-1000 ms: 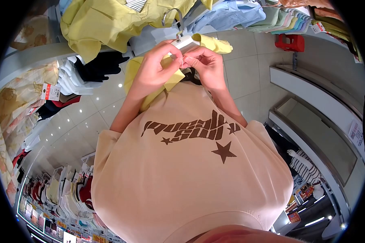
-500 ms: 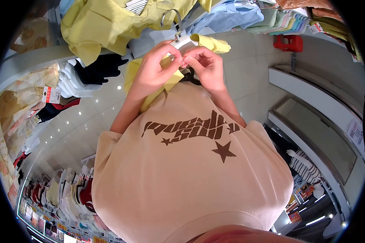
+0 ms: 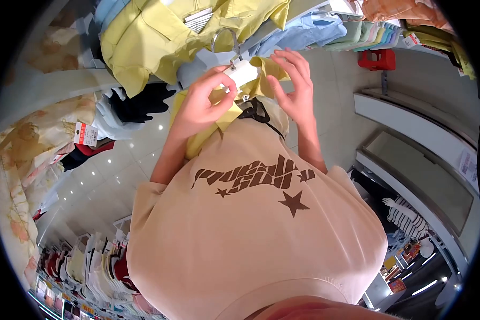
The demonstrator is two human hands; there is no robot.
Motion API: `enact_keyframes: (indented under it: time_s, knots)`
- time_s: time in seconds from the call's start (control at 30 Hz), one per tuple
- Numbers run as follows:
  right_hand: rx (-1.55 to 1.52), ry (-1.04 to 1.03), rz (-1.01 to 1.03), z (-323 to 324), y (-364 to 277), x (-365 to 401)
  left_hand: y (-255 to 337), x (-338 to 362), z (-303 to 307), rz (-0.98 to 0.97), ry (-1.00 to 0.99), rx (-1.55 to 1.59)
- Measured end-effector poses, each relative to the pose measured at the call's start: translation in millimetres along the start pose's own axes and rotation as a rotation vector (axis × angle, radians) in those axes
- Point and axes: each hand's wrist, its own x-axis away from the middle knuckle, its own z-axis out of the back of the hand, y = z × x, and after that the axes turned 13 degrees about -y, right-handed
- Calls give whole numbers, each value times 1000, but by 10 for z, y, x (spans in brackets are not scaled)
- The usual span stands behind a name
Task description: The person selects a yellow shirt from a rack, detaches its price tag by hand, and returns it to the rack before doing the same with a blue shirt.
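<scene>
Curling the left hand (image 3: 201, 102) at the hanger (image 3: 244, 73); cannot tell if pinching. Holding the right hand (image 3: 295, 88) spread just beside. Facing a yellow shirt (image 3: 228, 114), on the hanger between both hands.

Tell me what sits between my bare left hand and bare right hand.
In the head view, a flat white piece lies nearer the left hand and part of a yellow cloth garment nearer the open right hand; the stretch isn't bare.
</scene>
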Motion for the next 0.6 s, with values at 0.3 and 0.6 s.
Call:
enact_keyframes:
  time_s: [0.3, 0.6]
  knots:
    - [51, -339, -289, 484, 263, -9, 298, -190, 442, -61, -227, -47]
    - [143, -75, -404, 620, 321, -18, 338, -278, 757, -144, -58, -211]
